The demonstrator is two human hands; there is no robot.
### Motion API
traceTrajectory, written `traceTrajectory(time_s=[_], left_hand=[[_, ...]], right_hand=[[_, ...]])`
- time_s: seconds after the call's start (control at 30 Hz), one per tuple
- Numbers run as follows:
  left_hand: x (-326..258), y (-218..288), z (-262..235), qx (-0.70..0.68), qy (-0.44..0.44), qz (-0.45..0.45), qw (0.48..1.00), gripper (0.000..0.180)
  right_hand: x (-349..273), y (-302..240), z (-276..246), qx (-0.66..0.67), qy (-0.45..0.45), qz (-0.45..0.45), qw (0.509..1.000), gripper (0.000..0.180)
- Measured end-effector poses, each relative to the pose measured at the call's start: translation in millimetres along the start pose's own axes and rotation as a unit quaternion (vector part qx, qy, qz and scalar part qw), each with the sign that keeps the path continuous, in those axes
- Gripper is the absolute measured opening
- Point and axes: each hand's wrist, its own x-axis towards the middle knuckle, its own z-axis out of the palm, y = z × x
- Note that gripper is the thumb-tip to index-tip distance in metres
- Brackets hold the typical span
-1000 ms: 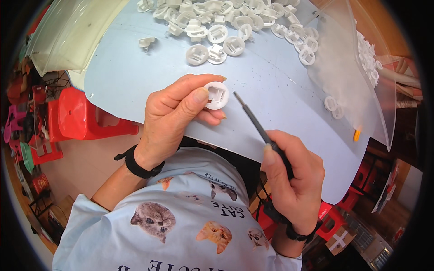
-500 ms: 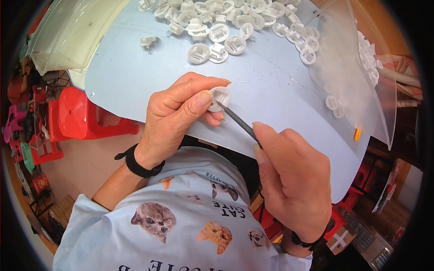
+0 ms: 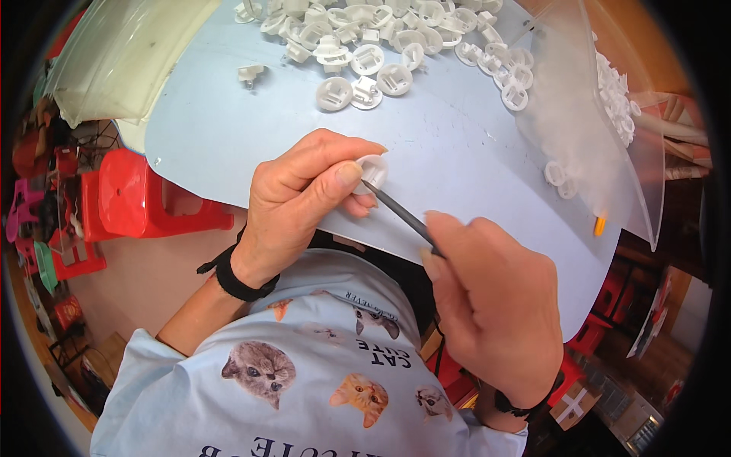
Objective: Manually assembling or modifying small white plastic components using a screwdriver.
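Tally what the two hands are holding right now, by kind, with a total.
White round plastic part, pinched in the left hand: 1
Thin dark metal tool, gripped in the right hand, tip against the part: 1
Total: 2

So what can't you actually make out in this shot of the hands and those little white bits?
- Head view: the tool tip, where it meets the small white part, is too small to see.
- The part's near face is covered by the left hand.
- The tool's handle is buried in the right hand.
- White parts behind the clear plastic sheet are hazed.
- The pile of white parts is cut off by the top edge.
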Motion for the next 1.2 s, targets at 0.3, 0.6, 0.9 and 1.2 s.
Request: traceTrajectory(time_s=[0.3,0.6,0.9,1.2], left_hand=[[-5,0,-1,-0.091,0.035,-0.045,0.994,0.034],[-4,-4,-1,-0.093,0.029,-0.037,0.995,0.033],[-6,0,-1,-0.08,0.013,-0.025,0.996,0.034],[-8,2,-3,-0.07,-0.022,-0.041,0.996,0.03]], right_hand=[[26,19,46,0.323,0.024,0.095,0.941,0.023],[45,12,55,0.388,0.039,0.119,0.913,0.021],[28,11,19,0.309,0.109,0.123,0.937,0.016],[15,58,-94,0.16,0.435,0.114,0.879,0.013]])
